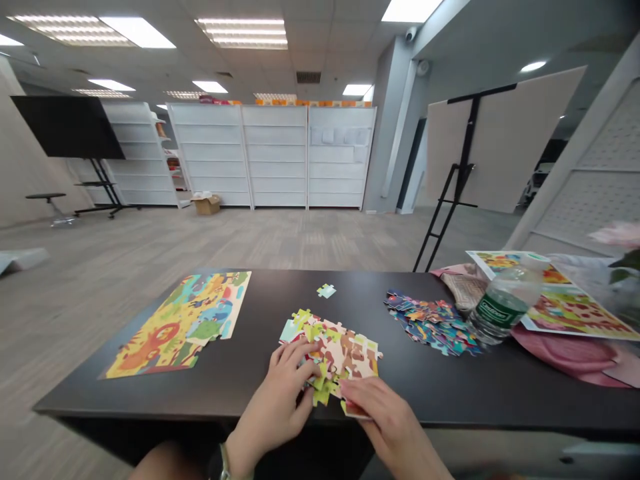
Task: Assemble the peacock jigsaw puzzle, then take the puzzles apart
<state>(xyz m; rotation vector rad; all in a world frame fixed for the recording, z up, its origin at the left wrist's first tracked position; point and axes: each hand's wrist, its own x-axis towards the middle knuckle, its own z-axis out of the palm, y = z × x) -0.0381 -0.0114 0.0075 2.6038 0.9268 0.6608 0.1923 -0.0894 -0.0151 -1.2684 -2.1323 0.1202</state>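
Observation:
In front of me on the dark table lies a partly joined jigsaw puzzle (345, 347) in brown, pink and lime green, with loose pieces heaped over its left side. My left hand (283, 383) rests on that heap, its fingers bent and apart, the tips touching the pieces. At the lower right corner of the puzzle, my right hand (383, 407) has its fingers closed over a puzzle piece (354, 409) near the table's front edge. The fingers cover part of that piece. One pale green and blue loose piece (327, 291) lies alone beyond the puzzle.
A mostly assembled yellow animal puzzle (185, 320) lies to the left on the table (280, 287). To the right are a pile of dark blue pieces (430, 320), a water bottle (505, 300), printed picture sheets (575, 300) and a pink cloth (565, 357). An easel (463, 160) stands behind.

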